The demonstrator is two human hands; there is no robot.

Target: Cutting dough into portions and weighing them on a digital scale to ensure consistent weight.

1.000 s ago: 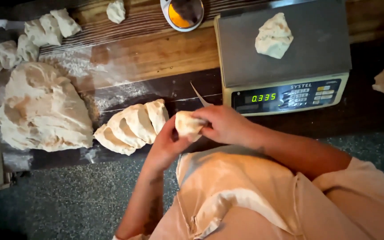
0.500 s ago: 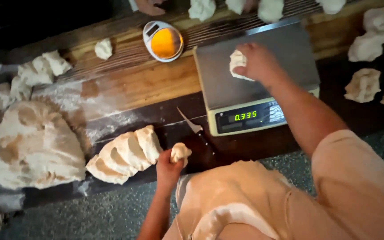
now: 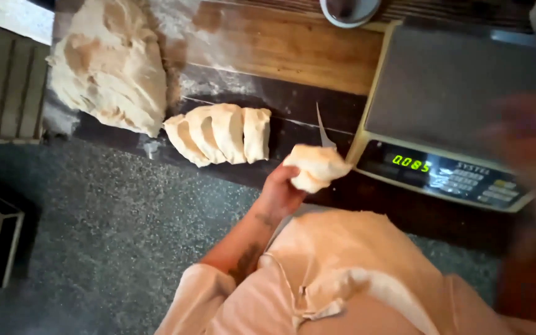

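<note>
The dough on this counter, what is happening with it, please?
A person in a pale apron is portioning dough. The left hand holds a small piece of dough just in front of the digital scale, whose platform looks bare. The right hand is only a blur above the scale, so I cannot tell what it holds. A row of cut slices lies on the counter, beside a large dough mass, and a knife blade shows behind the held piece.
</note>
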